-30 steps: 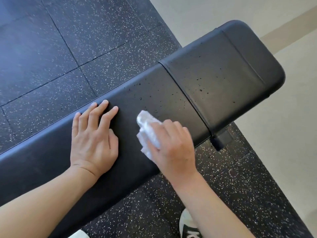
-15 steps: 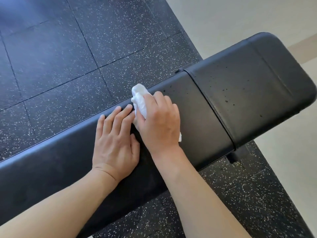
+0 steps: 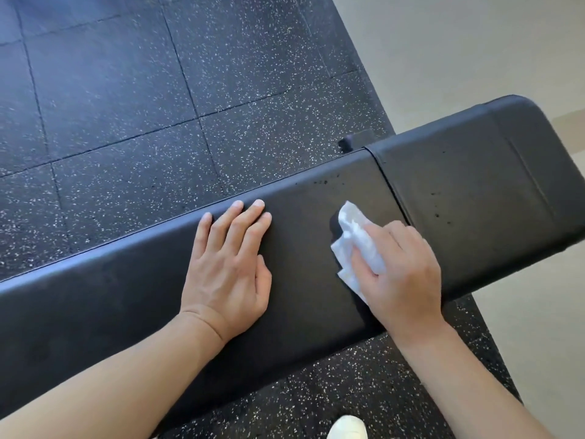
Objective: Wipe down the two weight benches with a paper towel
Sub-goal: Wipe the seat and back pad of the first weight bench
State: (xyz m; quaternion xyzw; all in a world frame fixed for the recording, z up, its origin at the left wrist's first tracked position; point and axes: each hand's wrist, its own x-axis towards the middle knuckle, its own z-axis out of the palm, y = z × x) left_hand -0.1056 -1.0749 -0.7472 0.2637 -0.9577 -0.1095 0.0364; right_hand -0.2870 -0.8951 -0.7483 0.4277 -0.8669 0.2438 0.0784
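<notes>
A black padded weight bench [image 3: 133, 299] runs across the view, its long axis rising from the lower left edge to the upper right, where its rounded end [image 3: 519, 122] points toward a pale floor [image 3: 474, 42]. One bench is in view. It is made of two pads: a long pad on the left and a shorter pad [image 3: 474, 198] on the right, with a narrow seam [image 3: 391, 191] between them. Behind and below the bench lies black speckled rubber floor tiling [image 3: 110, 90], laid in squares.

Two bare hands are on the long pad. The left hand [image 3: 229, 270] lies palm down on the pad, its fingers straight and close together, fingertips near the far edge, thumb tucked alongside. Well apart from it to the right, the right hand [image 3: 402, 274] presses one crumpled white paper towel [image 3: 354, 236] against the pad just left of the seam; its fingers are curled over the towel, whose free end sticks out toward the far edge. Small dark specks [image 3: 323, 182] dot the pad near the far edge above the towel, and a few more show on the shorter pad. A black frame part [image 3: 348, 142] juts out behind the bench by the seam. At the bottom edge, right of centre, the toe of one white shoe [image 3: 346, 427] rests on the tiling.
</notes>
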